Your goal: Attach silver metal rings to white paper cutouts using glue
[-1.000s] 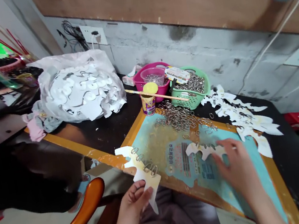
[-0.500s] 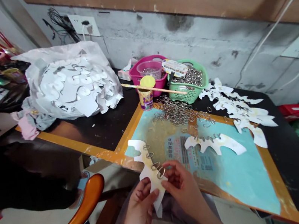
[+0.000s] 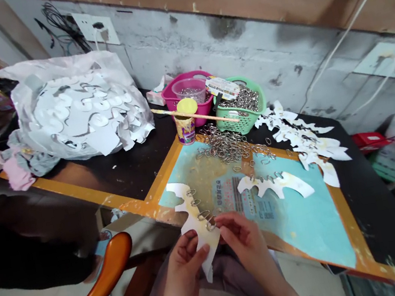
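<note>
My left hand (image 3: 189, 265) grips the lower part of a white paper cutout (image 3: 195, 224), shaped like a jagged wing, above my lap. Several oval metal rings (image 3: 200, 208) are threaded along its edge. My right hand (image 3: 241, 241) pinches the same cutout beside the lowest ring. A second cutout (image 3: 275, 186) with rings lies on the teal printed board (image 3: 308, 223), to the right of my hands. A heap of loose metal rings (image 3: 225, 146) sits at the board's far corner.
Cutouts lie stacked (image 3: 304, 142) on the black table (image 3: 373, 199) at right. Behind stand a green basket of rings (image 3: 240, 113), a pink basket (image 3: 177, 98), and a cup (image 3: 186, 129) under a brush. A plastic bag of cutouts (image 3: 73, 108) sits at left; a chair arm (image 3: 92, 287) curves below.
My right hand has come from the board, where it touched the second cutout, to the held cutout. That second cutout now lies uncovered. The whole view has shifted as my head moved.
</note>
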Available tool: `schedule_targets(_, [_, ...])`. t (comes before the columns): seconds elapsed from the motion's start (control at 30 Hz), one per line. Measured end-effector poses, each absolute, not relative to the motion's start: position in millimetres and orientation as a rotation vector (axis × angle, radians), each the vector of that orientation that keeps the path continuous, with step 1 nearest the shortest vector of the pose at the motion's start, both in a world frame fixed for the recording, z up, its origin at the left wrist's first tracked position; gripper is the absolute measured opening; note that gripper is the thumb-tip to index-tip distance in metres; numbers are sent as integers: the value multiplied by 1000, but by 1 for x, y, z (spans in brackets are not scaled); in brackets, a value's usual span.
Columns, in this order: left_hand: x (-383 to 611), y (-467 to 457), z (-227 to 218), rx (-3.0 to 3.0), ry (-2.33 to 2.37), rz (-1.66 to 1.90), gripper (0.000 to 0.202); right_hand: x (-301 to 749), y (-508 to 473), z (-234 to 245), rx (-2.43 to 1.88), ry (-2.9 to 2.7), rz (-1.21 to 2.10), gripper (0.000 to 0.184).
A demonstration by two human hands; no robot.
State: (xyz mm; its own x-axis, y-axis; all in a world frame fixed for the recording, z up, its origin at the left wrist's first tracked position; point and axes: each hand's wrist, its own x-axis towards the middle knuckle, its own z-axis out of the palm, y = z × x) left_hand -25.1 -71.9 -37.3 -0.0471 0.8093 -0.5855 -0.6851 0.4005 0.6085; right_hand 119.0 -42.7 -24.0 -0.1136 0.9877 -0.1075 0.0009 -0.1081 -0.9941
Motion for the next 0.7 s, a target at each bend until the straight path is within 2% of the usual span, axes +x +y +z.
schedule_targets(0.3, [-24,-73,-38,152,1000,1176,55,114,-41,-24,-1344,-1126,1273,10])
schedule_targets(0.7, [-20,-67,-23,161,916,1101,50,110,-43,-30,-1164,-638,1382,18])
